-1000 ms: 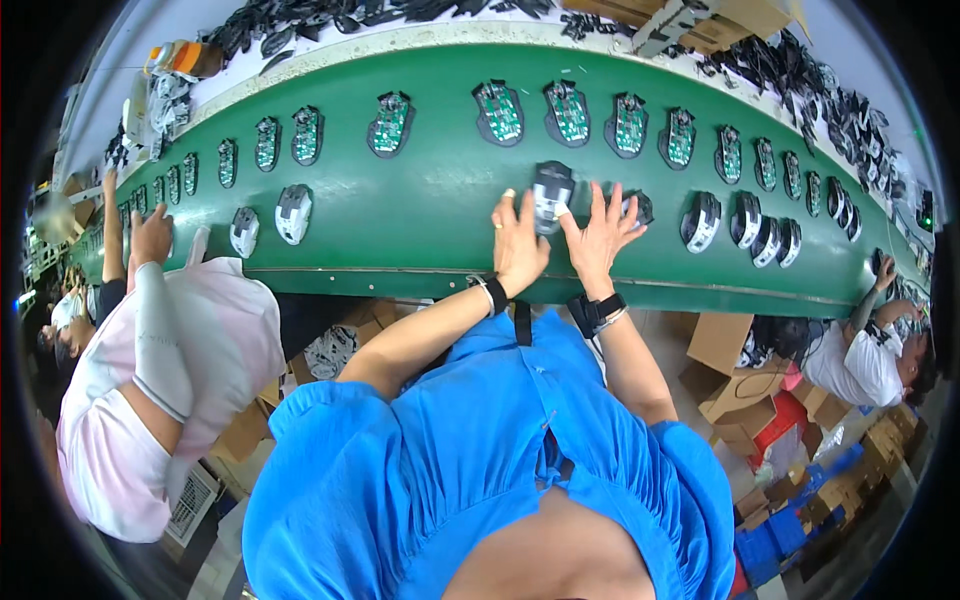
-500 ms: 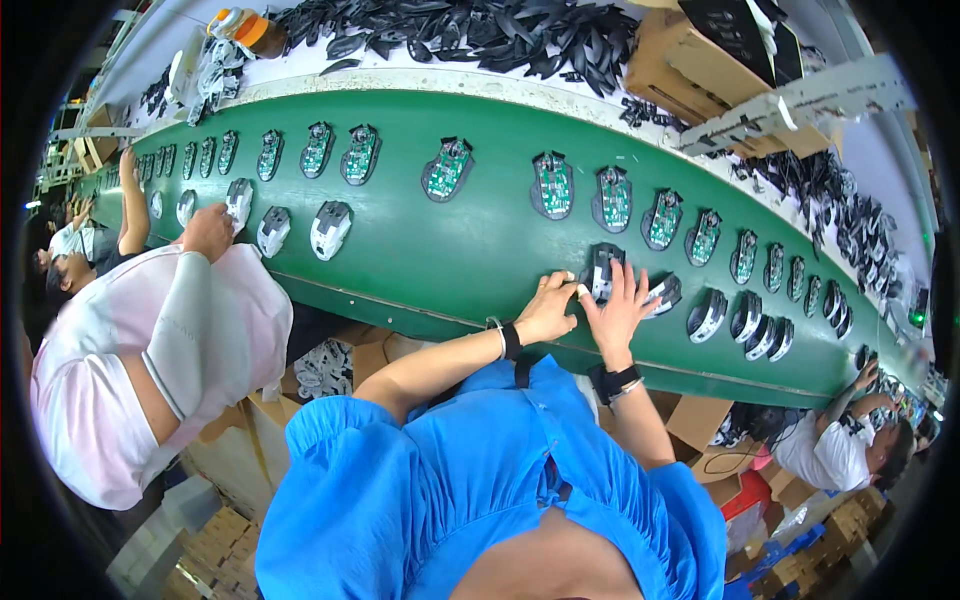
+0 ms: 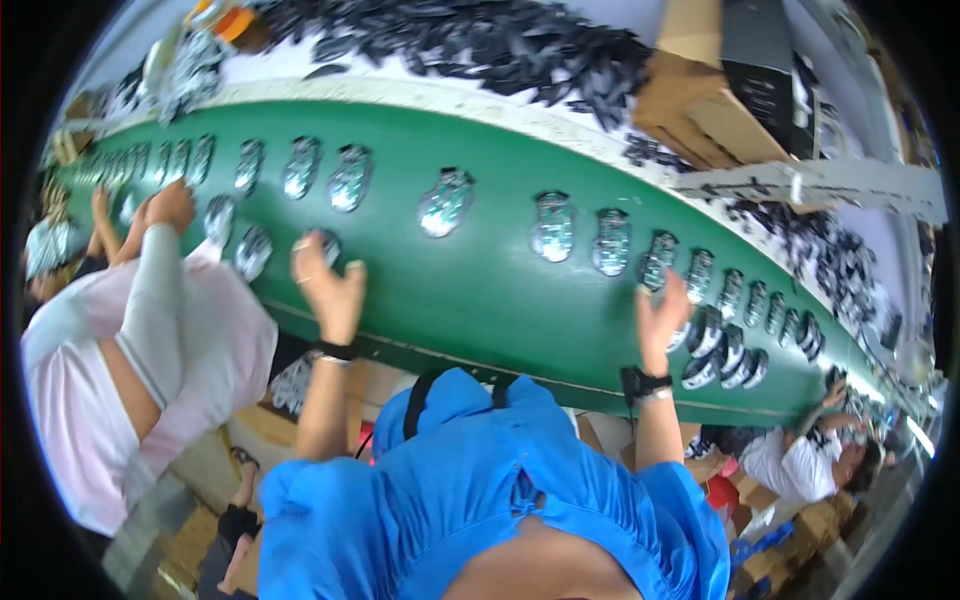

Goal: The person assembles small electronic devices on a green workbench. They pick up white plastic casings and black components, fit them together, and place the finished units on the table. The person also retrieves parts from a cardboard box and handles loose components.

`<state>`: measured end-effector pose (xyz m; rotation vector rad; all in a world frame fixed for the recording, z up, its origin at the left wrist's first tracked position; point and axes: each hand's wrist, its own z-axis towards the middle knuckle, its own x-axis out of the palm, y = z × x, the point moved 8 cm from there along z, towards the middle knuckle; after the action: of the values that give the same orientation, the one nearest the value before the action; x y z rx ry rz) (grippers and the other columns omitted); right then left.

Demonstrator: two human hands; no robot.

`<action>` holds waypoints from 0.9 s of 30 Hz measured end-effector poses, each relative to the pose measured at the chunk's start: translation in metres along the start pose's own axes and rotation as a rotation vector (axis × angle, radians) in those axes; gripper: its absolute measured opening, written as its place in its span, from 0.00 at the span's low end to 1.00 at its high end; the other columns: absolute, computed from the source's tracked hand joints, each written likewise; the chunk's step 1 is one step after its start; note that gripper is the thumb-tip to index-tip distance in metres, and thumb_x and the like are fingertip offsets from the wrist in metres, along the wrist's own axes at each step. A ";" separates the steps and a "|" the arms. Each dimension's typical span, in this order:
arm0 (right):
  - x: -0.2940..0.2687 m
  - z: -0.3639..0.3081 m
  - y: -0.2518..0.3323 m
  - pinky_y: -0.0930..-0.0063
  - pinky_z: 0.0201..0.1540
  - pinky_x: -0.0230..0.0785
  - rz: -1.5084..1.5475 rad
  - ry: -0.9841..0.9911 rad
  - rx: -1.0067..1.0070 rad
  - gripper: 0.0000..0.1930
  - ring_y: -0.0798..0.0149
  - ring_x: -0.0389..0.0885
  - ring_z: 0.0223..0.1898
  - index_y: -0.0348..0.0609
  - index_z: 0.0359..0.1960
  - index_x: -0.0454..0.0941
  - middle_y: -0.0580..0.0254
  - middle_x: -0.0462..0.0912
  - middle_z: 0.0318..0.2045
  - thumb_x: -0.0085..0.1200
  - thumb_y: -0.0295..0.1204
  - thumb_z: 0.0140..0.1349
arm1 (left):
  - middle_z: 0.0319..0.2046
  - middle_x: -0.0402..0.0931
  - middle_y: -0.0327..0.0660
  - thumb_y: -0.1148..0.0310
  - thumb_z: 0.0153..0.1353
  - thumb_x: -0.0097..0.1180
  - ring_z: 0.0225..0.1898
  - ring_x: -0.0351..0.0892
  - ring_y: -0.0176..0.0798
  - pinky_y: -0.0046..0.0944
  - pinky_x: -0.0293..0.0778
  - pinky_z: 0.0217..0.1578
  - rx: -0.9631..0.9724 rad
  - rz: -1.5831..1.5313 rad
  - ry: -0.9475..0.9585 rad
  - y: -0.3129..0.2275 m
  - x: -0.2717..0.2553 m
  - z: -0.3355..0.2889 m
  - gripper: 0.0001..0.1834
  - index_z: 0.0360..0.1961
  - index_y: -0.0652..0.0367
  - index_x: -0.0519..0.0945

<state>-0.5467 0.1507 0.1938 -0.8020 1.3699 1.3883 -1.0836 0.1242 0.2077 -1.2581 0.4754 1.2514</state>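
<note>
On the green belt (image 3: pixel 480 300), my left hand (image 3: pixel 332 290) reaches over a grey-and-white mouse shell (image 3: pixel 330 243) at the left. Its thumb stands apart, and the fingers partly cover the shell. My right hand (image 3: pixel 660 325) is at the near side of the row on the right, thumb and fingers apart. Beside it, partly hidden by the hand, lies a dark mouse shell (image 3: pixel 681 337), next to several others (image 3: pixel 706 335). Mouse bases with green circuit boards (image 3: pixel 553 228) run along the belt's far side. Motion blurs the picture.
A co-worker's hand (image 3: pixel 172 205) works on the belt to my left; another person (image 3: pixel 795 465) sits far right. Beyond the belt lie a heap of black plastic parts (image 3: pixel 500 45), a cardboard box (image 3: pixel 690 95) and a metal bar (image 3: pixel 830 185). An orange-lidded jar (image 3: pixel 235 22) stands far left.
My hands have parted from the dark mouse shell at the middle. The left went left to a grey-and-white shell; the right moved right, and the middle spot no longer holds that shell.
</note>
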 end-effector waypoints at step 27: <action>0.054 0.206 0.138 0.81 0.37 0.66 0.488 0.081 -0.165 0.11 0.76 0.74 0.31 0.41 0.42 0.82 0.66 0.82 0.31 0.53 0.25 0.58 | 0.59 0.63 0.52 0.70 0.32 0.65 0.55 0.68 0.55 0.44 0.67 0.56 0.263 -0.487 0.450 -0.133 0.014 0.010 0.35 0.49 0.62 0.73</action>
<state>-0.6548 0.3790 0.2166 -0.6575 1.5985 1.8815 -0.9652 0.1622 0.2578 -1.3249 0.5882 0.4776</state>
